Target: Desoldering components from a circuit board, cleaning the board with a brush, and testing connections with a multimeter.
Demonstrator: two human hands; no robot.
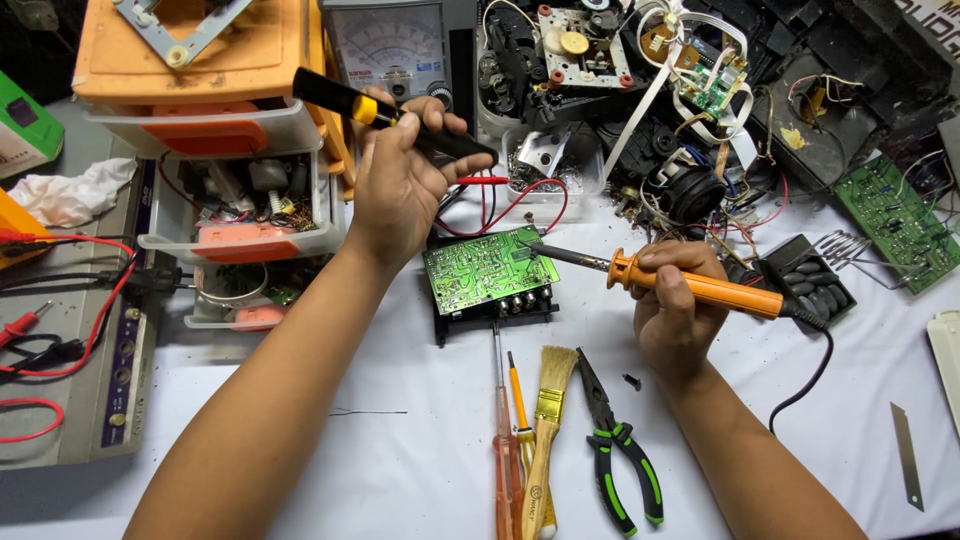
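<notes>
Two hands work over a green circuit board (487, 268) lying near the middle of the white-covered bench (400, 440). The right hand (672, 305) is clenched around the orange handle of a soldering iron (660, 278), whose long axis runs nearly level, tip pointing left onto the board's upper right edge (the cord trails off right). The left hand (403, 172) grips a black-and-yellow tool (385, 117), slanted from upper left down to the right, above the board. Just below the board lie two screwdrivers (507, 440), a brush (547, 420) and green-handled pliers (615, 440), all lengthwise toward the person
</notes>
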